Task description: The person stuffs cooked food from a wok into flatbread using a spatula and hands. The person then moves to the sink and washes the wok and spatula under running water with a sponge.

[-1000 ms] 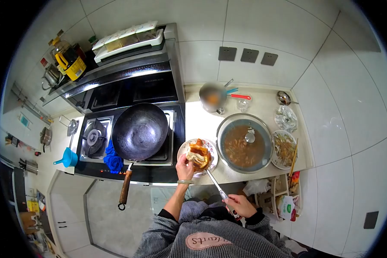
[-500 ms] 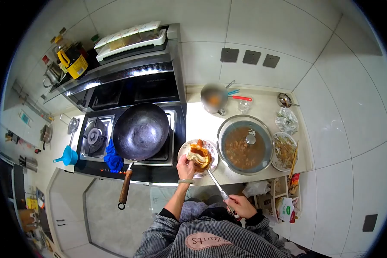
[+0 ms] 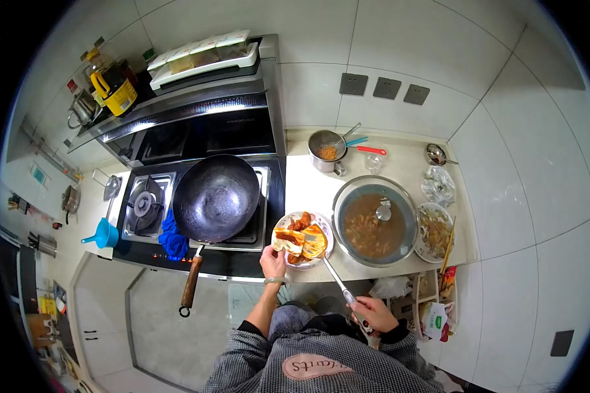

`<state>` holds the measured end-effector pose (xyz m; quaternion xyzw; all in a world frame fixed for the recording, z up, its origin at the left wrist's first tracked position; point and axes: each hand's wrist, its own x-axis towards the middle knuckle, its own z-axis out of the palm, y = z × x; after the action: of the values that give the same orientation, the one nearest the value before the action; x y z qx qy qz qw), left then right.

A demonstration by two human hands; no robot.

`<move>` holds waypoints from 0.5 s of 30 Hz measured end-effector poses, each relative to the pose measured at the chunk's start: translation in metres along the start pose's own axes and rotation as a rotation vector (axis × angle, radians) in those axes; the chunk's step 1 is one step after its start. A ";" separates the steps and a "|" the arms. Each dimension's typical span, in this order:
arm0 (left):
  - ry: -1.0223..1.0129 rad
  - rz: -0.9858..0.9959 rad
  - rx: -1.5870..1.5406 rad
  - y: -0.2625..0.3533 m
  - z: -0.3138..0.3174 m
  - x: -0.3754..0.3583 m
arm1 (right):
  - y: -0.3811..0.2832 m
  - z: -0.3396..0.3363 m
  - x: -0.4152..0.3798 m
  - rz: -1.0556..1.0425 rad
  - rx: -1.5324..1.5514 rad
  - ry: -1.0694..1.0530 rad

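My left hand [image 3: 273,263] pinches a pale slice of bread [image 3: 287,241] smeared with red-orange sauce, over the left side of a patterned plate [image 3: 308,266]. In my right hand [image 3: 375,316] is the long metal handle of a spatula [image 3: 334,275]. Its sauce-coated head lies beside the slice, above the plate. Chunks of red-glazed food [image 3: 299,221] rest on the plate around both.
Left of the plate, a dark wok [image 3: 216,200] sits on the stove, its wooden handle jutting past the counter edge. A lidded pan [image 3: 373,229] of stew stands to the right, beside a plate of food [image 3: 432,229]. Behind is a metal pot [image 3: 326,147].
The bread slice has come away from the spatula head, moving left and flattening out. The sauced head and the glazed chunks now show more fully.
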<state>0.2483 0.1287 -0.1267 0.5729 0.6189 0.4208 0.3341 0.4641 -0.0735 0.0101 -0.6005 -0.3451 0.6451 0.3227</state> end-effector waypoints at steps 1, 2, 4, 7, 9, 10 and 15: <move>0.043 -0.012 -0.058 -0.003 0.000 0.004 | 0.001 -0.003 -0.001 0.015 -0.065 -0.001; 0.032 -0.040 -0.040 0.001 -0.005 0.006 | 0.002 -0.005 -0.002 0.014 -0.067 0.001; 0.078 -0.005 -0.091 -0.005 -0.009 0.012 | 0.000 -0.006 -0.007 -0.041 -0.246 0.043; 0.065 -0.038 -0.141 0.018 -0.025 0.017 | -0.008 0.009 -0.017 0.004 -0.145 0.303; 0.102 0.010 -0.245 0.023 -0.029 0.019 | 0.003 0.004 -0.013 -0.139 -0.374 0.393; 0.103 0.009 -0.245 0.027 -0.032 0.019 | 0.007 0.002 -0.011 -0.284 -0.604 0.479; -0.043 0.013 -0.433 0.040 -0.035 0.015 | 0.032 -0.002 -0.007 -0.421 -0.851 0.578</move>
<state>0.2326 0.1384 -0.0747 0.5005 0.5030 0.5339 0.4599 0.4663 -0.0967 -0.0132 -0.7486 -0.5852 0.1791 0.2551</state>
